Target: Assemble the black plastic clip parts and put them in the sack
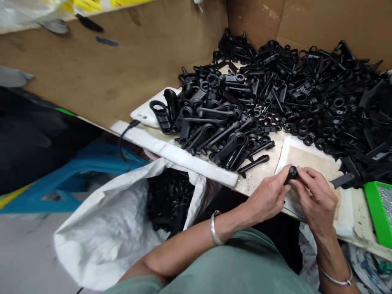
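Part (pixel 292 173): black, pinched by left hand (pixel 268 196) and right hand (pixel 315 196); axis unclear, mostly hidden.
Room: pile (pixel 275 94) behind, table (pixel 183 157) edge near.

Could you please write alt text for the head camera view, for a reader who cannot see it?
A person's left hand and right hand together pinch a small black plastic part over a table edge. Behind lies a large pile of black plastic parts; at left, an open white sack holds more.
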Motion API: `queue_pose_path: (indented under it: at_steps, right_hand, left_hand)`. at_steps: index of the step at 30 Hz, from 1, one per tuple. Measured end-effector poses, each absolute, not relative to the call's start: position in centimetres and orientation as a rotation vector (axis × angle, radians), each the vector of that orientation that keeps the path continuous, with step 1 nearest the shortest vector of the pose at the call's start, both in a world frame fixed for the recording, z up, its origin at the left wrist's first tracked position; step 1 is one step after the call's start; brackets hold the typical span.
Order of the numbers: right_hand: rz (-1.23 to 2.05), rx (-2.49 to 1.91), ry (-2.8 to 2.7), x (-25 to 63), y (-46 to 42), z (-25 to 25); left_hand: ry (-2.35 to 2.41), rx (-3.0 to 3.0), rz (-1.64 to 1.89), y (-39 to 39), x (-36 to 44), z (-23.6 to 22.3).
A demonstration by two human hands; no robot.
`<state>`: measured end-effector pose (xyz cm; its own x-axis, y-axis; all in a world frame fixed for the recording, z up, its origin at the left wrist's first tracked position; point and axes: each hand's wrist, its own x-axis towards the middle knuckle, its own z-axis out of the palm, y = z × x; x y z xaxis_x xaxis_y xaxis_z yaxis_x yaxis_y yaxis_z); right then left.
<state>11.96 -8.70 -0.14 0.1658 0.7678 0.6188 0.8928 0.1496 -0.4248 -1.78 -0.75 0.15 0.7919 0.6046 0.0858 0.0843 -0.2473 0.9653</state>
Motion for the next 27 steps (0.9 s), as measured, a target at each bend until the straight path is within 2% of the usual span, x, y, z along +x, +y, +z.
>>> queue_pose_path:
  at_steps: [3, 7, 13, 18, 23, 27]
  right_hand:
    - [-0.095, -1.659, -1.619, 12.1, -9.4, 0.2]
    - [0.225, -1.670, -1.484, 12.9, -10.8, 0.3]
    - [0.706, -1.680, -1.073, 13.6, -12.5, -1.4]
    - [0.695, -1.762, -0.902, 11.9, -11.5, -1.9]
    - [0.697, -1.748, -1.203, 12.5, -9.0, -0.3]
    - [0.384, -1.938, -1.429, 16.5, -7.2, 0.8]
  left_hand:
    - [0.542, 1.799, 0.465, 0.0, -2.0, 0.2]
    - [0.600, 1.776, 0.482, 0.7, -2.5, 0.5]
    - [0.336, 1.769, 0.490, -0.4, -3.0, 1.2]
    - [0.438, 1.937, 0.532, -1.0, -2.9, 1.0]
    - [0.535, 2.264, 0.661, -0.1, -3.3, 1.3]
    - [0.692, 2.696, 1.029, 2.3, -5.0, 1.8]
